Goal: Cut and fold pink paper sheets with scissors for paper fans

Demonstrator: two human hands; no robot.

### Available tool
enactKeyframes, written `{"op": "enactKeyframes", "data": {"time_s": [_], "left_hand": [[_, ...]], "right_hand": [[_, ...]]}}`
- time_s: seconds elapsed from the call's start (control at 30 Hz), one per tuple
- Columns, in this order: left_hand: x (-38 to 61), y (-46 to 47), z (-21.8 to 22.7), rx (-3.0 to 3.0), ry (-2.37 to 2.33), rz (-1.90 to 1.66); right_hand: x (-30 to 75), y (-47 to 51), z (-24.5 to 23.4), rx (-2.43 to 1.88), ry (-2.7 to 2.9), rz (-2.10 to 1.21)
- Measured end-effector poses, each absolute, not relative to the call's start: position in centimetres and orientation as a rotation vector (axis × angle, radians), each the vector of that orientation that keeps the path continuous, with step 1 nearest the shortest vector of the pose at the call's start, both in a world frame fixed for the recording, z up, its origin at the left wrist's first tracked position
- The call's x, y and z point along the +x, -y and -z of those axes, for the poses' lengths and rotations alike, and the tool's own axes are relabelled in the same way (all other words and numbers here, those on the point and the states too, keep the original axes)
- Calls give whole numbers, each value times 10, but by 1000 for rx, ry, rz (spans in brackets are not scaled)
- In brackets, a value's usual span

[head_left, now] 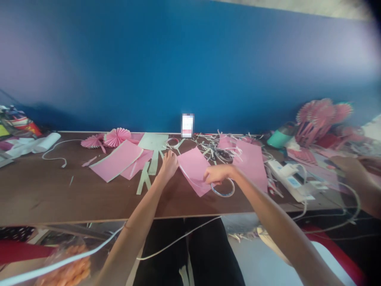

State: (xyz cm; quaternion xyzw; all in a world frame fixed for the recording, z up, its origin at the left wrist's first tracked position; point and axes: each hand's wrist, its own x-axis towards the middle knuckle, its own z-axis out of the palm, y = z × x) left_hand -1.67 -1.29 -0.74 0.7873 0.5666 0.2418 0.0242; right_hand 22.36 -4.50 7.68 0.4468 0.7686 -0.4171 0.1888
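A pink sheet of paper (195, 169) lies at a slant on the brown table in front of me. My left hand (170, 163) is closed at its left corner, and the fingertips are partly hidden. At the lower right side of the sheet, my right hand (218, 174) is closed on a roll of tape (224, 194), whose ring hangs below the fingers. A thin pale strip crosses the sheet between the hands. To the left lie more pink sheets (116, 161) with whitish strips along their edges.
Pink folded paper fans (117, 136) lie at the back left. A phone (187, 125) leans against the blue wall. Right of me are paper scraps, another pink sheet (250, 163), a white power strip (290, 180), a green-labelled container (279, 137) and another person's hand (348, 165).
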Motion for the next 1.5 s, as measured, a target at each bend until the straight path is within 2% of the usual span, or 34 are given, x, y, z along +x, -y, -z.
{"op": "enactKeyframes", "data": {"time_s": [0.2, 0.37, 0.6, 0.83, 1.03, 1.5], "left_hand": [[-18, 6, 13, 2416, -1641, -852], [-18, 15, 9, 2399, -1499, -767], [-16, 17, 12, 2401, -1448, -513], [-9, 18, 11, 2386, -1499, -533], [-11, 24, 6, 2386, -1459, -552], [-8, 19, 14, 2353, -1527, -396]], "right_hand": [[242, 54, -96, 1473, -2428, 1408], [242, 57, -114, 1806, -2607, 1224], [228, 51, -125, 1883, -2631, 1171], [215, 43, -141, 1884, -2760, 1061], [205, 27, -160, 2042, -2960, 803], [185, -12, -155, 2300, -3301, 472]]}}
